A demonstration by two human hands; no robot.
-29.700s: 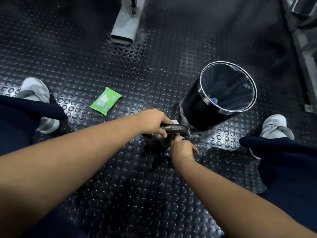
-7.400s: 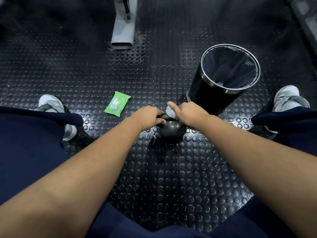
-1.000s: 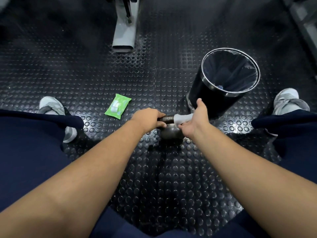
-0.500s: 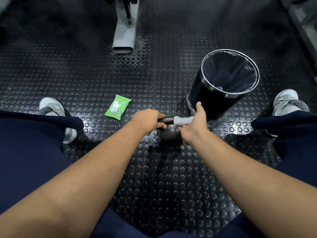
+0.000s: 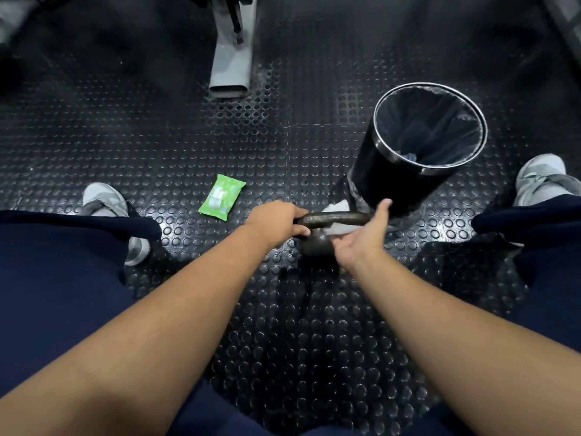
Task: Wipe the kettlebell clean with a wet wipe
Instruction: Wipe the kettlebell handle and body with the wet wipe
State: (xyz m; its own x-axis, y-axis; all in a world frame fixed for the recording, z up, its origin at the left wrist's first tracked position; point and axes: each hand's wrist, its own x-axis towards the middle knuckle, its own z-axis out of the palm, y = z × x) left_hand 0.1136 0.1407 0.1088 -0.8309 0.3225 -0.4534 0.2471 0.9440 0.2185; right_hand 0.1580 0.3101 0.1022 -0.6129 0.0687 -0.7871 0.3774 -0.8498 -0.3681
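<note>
A dark iron kettlebell (image 5: 317,243) stands on the studded floor between my feet. My left hand (image 5: 276,221) grips the left end of its handle (image 5: 333,218). A white wet wipe (image 5: 341,228) runs under the handle, and one corner shows behind it. At the handle's right end, my right hand (image 5: 364,234) has its palm turned up and its thumb raised. Its fingers curl around the wipe below the handle. The kettlebell's right side is hidden by that hand.
A green pack of wipes (image 5: 221,196) lies on the floor to the left. A black bin (image 5: 386,174) with a liner stands just behind the kettlebell on the right. A grey machine foot (image 5: 231,67) sits farther back. My shoes (image 5: 107,202) flank the spot.
The wipe was wrapped over the top of the handle under my right hand. Now the handle's top is bare, the hand has rolled palm-up and the wipe sits beneath. My left hand has not moved.
</note>
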